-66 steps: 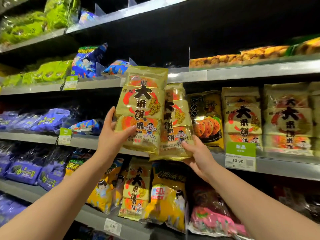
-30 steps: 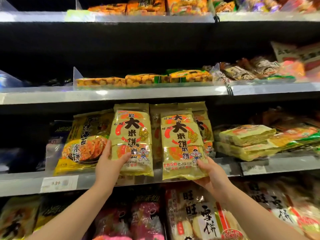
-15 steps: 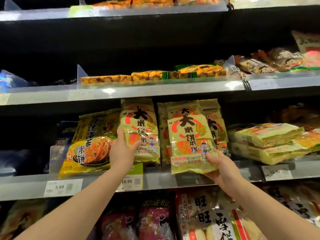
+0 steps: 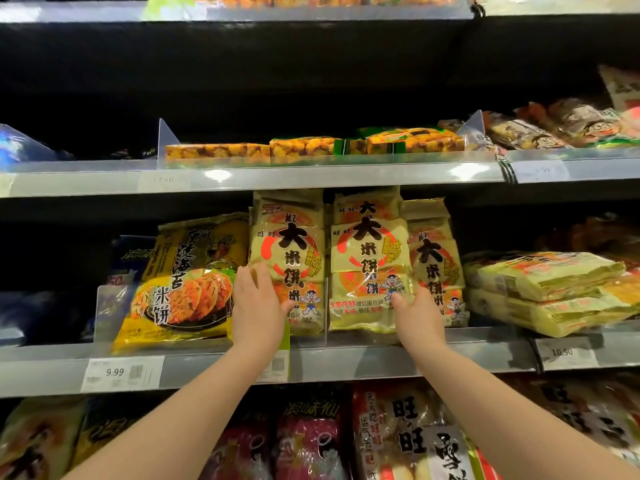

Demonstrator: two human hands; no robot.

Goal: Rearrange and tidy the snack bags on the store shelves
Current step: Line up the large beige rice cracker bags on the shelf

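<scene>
Shop, stocked shelves [image 4: 242, 180], price tags [image 4: 121, 373]

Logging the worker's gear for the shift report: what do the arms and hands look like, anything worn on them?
Both forearms are bare as far as the frame shows, with no sleeves visible. The left hand and right hand wear no gloves; no watch, bracelet or ring shows. Fingernails are too small to judge.

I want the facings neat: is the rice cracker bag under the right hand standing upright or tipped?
Upright. The rice cracker bag stands on its bottom edge on the shelf, print facing out, with the right hand at its lower corner.
</scene>
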